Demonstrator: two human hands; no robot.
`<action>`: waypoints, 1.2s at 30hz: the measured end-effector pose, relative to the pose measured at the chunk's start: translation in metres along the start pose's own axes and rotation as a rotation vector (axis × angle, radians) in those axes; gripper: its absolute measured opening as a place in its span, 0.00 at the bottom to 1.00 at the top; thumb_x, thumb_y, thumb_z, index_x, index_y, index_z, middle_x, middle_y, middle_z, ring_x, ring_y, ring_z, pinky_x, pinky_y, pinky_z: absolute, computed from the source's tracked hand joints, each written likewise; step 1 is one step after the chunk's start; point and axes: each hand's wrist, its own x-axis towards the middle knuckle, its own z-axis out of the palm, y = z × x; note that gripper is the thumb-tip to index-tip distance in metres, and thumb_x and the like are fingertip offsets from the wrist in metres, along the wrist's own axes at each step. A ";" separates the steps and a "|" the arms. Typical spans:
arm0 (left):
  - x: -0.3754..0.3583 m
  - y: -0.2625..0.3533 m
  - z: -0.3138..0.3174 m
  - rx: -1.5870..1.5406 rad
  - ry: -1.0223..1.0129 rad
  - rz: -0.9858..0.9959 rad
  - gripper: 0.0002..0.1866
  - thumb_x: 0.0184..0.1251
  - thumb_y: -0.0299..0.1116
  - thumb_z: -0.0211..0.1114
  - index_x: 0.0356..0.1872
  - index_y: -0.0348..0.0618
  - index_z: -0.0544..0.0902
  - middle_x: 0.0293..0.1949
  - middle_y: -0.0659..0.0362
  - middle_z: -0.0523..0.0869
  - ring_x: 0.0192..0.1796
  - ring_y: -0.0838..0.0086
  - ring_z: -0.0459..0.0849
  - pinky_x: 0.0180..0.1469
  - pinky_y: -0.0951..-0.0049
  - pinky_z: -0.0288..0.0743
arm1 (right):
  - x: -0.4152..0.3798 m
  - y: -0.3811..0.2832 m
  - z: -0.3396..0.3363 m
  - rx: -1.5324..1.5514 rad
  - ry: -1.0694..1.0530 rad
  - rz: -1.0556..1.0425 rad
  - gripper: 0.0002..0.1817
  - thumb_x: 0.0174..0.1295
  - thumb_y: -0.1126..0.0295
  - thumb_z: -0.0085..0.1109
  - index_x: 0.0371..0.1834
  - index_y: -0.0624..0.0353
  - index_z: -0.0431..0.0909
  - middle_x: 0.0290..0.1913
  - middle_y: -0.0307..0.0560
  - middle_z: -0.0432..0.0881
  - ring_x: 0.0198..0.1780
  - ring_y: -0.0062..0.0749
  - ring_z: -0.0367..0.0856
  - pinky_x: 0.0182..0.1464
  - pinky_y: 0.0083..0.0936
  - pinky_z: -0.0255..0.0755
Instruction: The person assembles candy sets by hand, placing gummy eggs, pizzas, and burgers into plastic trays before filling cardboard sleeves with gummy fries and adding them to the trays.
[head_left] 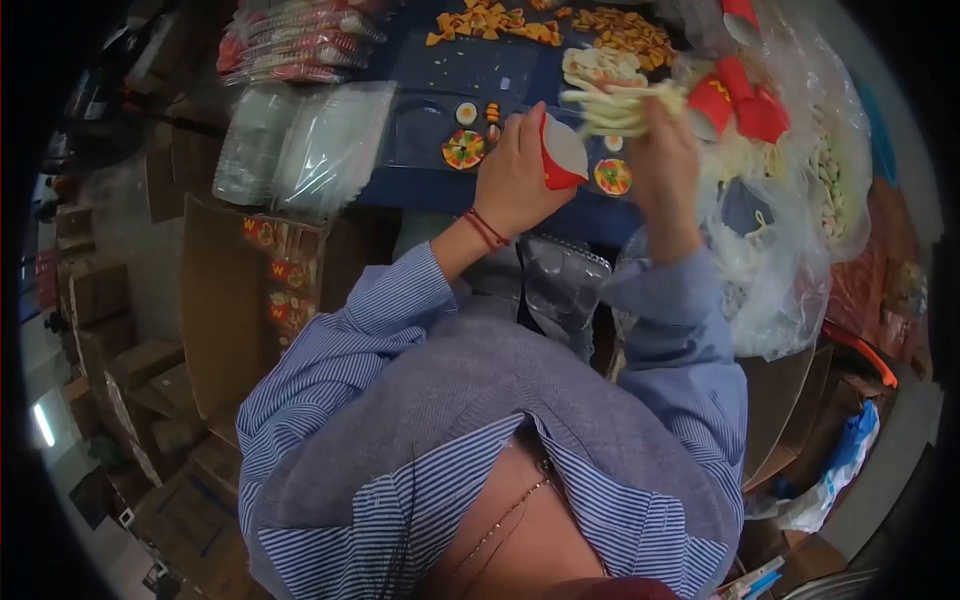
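Observation:
My left hand (515,175) is closed around a red fry carton (566,160), tilted so its pale inside faces right. To its right, my right hand (664,165) pinches a bunch of pale yellow toy fries (615,110), slightly blurred and apart from the carton. Beside my left hand lie a small toy pizza (463,149) and a toy fried egg (466,113). A second toy pizza (613,177) is on the table between my hands. More red cartons (735,100) lie to the right of my right hand.
Clear plastic sleeves (335,140) lie at the left, below stacked packs (295,45). Orange toy pieces (495,22) are heaped at the back of the blue table (440,70). Clear bags (770,250) bulge at the right. An open cardboard box (215,310) stands at left.

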 end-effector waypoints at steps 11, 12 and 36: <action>-0.006 -0.024 -0.038 0.064 0.120 0.158 0.44 0.40 0.39 0.78 0.62 0.40 0.67 0.50 0.51 0.74 0.47 0.55 0.80 0.46 0.64 0.77 | -0.009 0.029 0.037 -0.946 -0.611 -0.268 0.21 0.56 0.72 0.57 0.55 0.63 0.74 0.59 0.54 0.72 0.60 0.51 0.71 0.61 0.37 0.66; -0.008 -0.025 -0.038 0.103 0.091 0.236 0.44 0.40 0.38 0.78 0.62 0.40 0.67 0.50 0.51 0.74 0.47 0.56 0.80 0.47 0.64 0.78 | -0.007 0.026 0.037 -0.875 -0.694 -0.146 0.20 0.56 0.71 0.58 0.54 0.62 0.76 0.59 0.54 0.72 0.59 0.50 0.72 0.60 0.37 0.67; -0.018 -0.048 -0.058 0.167 0.241 0.014 0.48 0.40 0.40 0.79 0.64 0.38 0.64 0.48 0.50 0.74 0.45 0.58 0.81 0.41 0.67 0.79 | -0.013 0.025 0.100 -0.855 -0.565 -0.267 0.10 0.59 0.73 0.61 0.43 0.61 0.83 0.37 0.46 0.82 0.35 0.35 0.81 0.40 0.26 0.75</action>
